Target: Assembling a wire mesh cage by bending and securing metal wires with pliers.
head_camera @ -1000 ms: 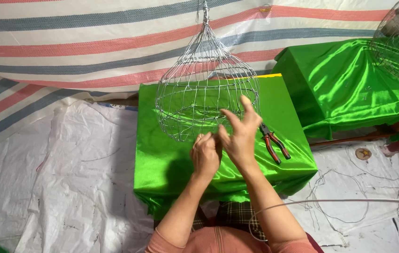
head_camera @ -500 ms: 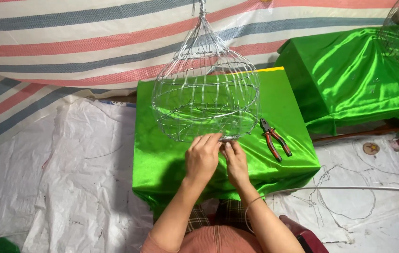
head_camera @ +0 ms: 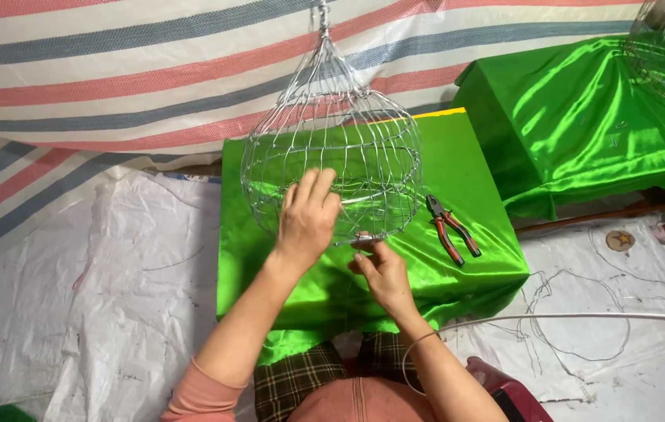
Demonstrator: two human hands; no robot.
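Wire cage (head_camera: 332,148) — both hands on it

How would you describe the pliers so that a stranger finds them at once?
Find the green box in the middle, where the wire cage hangs. The pliers lie on its top, right of the cage and beyond the right hand. They alone have red-and-black handles; everything near them is bare wire or cloth.

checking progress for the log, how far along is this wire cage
Done: the round silver wire cage frame hangs fully shaped, dome and rings joined. In hand: the left hand steadies its side while the right hand pinches the bottom rim. Left: the lower rim looks unfinished; the red-handled pliers lie unused.
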